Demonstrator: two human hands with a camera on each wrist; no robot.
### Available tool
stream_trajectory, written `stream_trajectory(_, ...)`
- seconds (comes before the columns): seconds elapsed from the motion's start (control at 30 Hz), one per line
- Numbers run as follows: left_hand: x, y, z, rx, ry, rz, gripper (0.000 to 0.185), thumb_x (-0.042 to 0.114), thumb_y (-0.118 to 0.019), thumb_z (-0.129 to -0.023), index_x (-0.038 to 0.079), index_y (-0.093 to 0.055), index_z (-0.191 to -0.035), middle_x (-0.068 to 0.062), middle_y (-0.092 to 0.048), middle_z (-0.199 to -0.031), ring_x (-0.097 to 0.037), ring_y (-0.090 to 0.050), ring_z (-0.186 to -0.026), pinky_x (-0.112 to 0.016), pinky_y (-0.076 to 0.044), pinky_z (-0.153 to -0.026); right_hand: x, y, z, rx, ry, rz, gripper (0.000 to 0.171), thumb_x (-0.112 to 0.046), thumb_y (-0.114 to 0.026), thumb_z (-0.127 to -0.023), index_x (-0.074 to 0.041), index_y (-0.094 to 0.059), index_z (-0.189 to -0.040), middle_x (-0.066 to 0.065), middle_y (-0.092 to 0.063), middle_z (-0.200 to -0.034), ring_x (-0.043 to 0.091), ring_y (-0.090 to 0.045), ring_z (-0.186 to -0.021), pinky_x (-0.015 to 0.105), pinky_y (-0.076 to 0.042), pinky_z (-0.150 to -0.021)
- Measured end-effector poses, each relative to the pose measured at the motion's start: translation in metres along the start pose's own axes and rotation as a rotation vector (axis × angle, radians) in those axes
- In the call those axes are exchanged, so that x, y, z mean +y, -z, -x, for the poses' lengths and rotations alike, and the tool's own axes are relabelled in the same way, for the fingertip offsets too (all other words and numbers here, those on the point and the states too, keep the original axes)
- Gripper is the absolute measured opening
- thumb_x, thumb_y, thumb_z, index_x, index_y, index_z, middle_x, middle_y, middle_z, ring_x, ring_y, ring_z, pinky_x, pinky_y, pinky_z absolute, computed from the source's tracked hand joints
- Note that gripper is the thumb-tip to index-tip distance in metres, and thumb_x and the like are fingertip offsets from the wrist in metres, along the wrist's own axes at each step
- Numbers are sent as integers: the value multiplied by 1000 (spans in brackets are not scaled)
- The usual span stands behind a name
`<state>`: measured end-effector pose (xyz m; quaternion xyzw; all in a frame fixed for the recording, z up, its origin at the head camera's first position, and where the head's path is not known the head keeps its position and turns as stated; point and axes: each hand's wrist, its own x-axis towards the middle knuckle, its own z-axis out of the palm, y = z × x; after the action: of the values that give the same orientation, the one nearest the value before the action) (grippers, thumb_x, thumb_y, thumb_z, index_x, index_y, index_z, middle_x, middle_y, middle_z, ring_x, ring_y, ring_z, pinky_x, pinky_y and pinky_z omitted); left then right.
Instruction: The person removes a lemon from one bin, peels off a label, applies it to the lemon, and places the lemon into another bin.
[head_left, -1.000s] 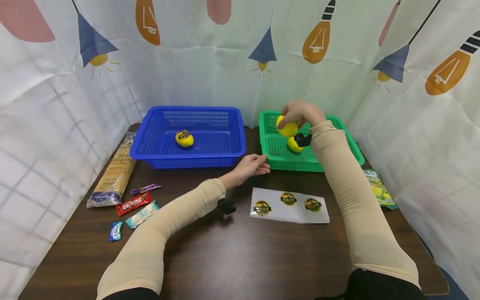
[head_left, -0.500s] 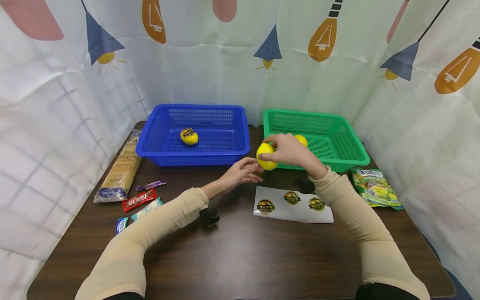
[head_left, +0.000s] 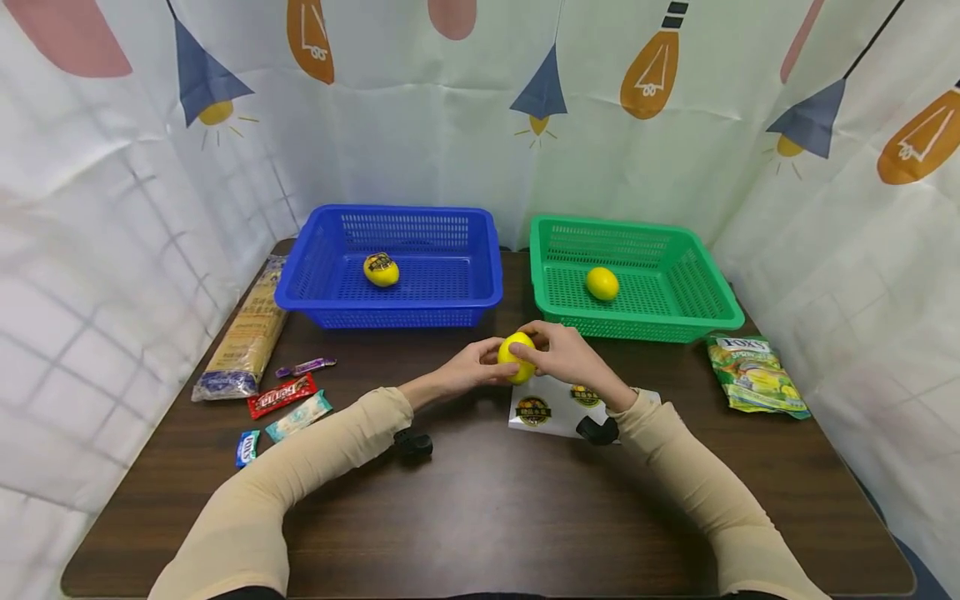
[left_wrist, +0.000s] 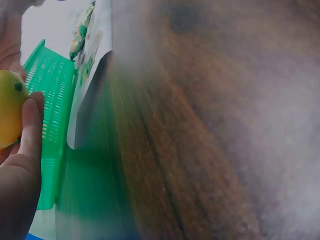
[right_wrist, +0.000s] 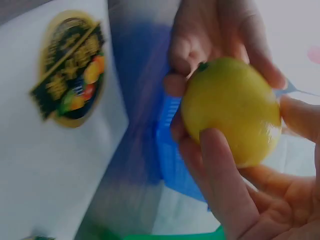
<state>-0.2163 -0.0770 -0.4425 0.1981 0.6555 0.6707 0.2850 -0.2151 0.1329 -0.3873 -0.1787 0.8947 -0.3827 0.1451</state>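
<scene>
While both your hands meet over the table, you hold the yellow lemon (head_left: pixel 517 357) between them, just above the near edge of the sticker sheet (head_left: pixel 551 410). Your right hand (head_left: pixel 568 358) grasps it with thumb and fingers curled round its right side; the right wrist view shows the thumb across its front. Your left hand (head_left: pixel 467 370) has its fingertips (left_wrist: pixel 29 131) on the lemon's left side, curled lightly against it. That lemon sits in front of the green basket (head_left: pixel 701 321), in the air, not in either basket. A second plain lemon (head_left: pixel 602 283) lies inside the green basket. A stickered lemon (head_left: pixel 381 269) lies in the blue basket (head_left: pixel 390 317). Pasta packet (head_left: pixel 243 333) and small candy wrappers (head_left: pixel 281 400) lie at the table's left; a green snack bag (head_left: pixel 756 373) lies at its right, beside the green basket.
</scene>
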Motion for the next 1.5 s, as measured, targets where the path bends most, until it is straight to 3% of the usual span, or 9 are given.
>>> stream_trajectory(0.13, -1, 6, 0, 47, 9, 33, 49, 13, -54, -102, -1, -37, -146, -27, -53, -141, -14, -63, -110, -43, -53, -105, 11, -1, 4, -1, -32, -37, 51, -52, -44, -103, -10, -59, -129, 15, -71, -112, 25, -72, -87, 35, -63, -70)
stream_trajectory(0.2, 0, 10, 0, 90, 4, 63, 50, 15, -54, -102, -2, -36, -146, -27, -52, -141, -15, -63, -110, -41, -53, -105, 17, -2, 7, 0, -28, 32, 47, -49, -43, -104, -10, -64, -121, 12, -72, -105, 22, -69, -84, 30, -60, -68)
stream_trajectory(0.3, 2, 15, 1, 142, 8, 92, 51, 16, -53, -103, -2, -35, -147, -27, -51, -142, -16, -63, -111, -40, -52, -107, 25, -4, 12, -39, -10, 215, 38, -45, -58, -98, -11, -69, -110, 7, -73, -95, 16, -64, -79, 26, -56, -67)
stream_trajectory(0.4, 3, 16, 5, 160, 23, 82, 51, 17, -53, -103, -2, -35, -146, -27, -51, -142, -16, -62, -112, -38, -53, -106, 29, -10, 16, -104, 26, 376, 42, -47, -76, -84, -12, -71, -106, 2, -73, -93, 12, -61, -79, 25, -53, -67)
stream_trajectory(0.5, 3, 16, 8, 161, 44, 79, 51, 18, -54, -103, -1, -35, -146, -26, -51, -142, -17, -62, -112, -36, -54, -104, 30, -16, 18, -138, 29, 448, 47, -49, -84, -74, -13, -70, -102, 0, -70, -90, 12, -59, -77, 25, -51, -66)
stream_trajectory(0.6, 3, 15, 9, 153, 48, 81, 52, 19, -54, -102, 0, -35, -146, -25, -51, -142, -17, -62, -112, -35, -55, -103, 30, -22, 18, -128, 17, 477, 43, -45, -86, -73, -13, -69, -96, -1, -67, -85, 12, -55, -73, 25, -46, -62)
stream_trajectory(1.1, -4, 4, 8, 129, 78, 80, 53, 20, -54, -102, 0, -34, -148, -26, -51, -143, -18, -62, -112, -36, -54, -105, 29, -29, 19, -147, 15, 419, 23, -27, -82, -82, -16, -62, -78, -5, -58, -69, 10, -50, -61, 21, -39, -54)
stream_trajectory(1.33, -6, 6, 8, 86, 88, 77, 54, 23, -52, -104, 1, -33, -149, -24, -51, -143, -18, -61, -113, -36, -53, -106, 32, -11, 19, -269, 42, 257, 19, -24, -72, -91, -14, -57, -84, -4, -51, -73, 11, -49, -66, 22, -37, -58)
stream_trajectory(1.5, -8, 6, 7, -6, 73, 100, 51, 16, -48, -105, -1, -31, -150, -25, -48, -144, -16, -59, -115, -38, -49, -110, 29, 6, 20, -369, 114, 153, 20, -24, -70, -93, -14, -54, -88, -4, -54, -79, 11, -53, -72, 21, -40, -61)
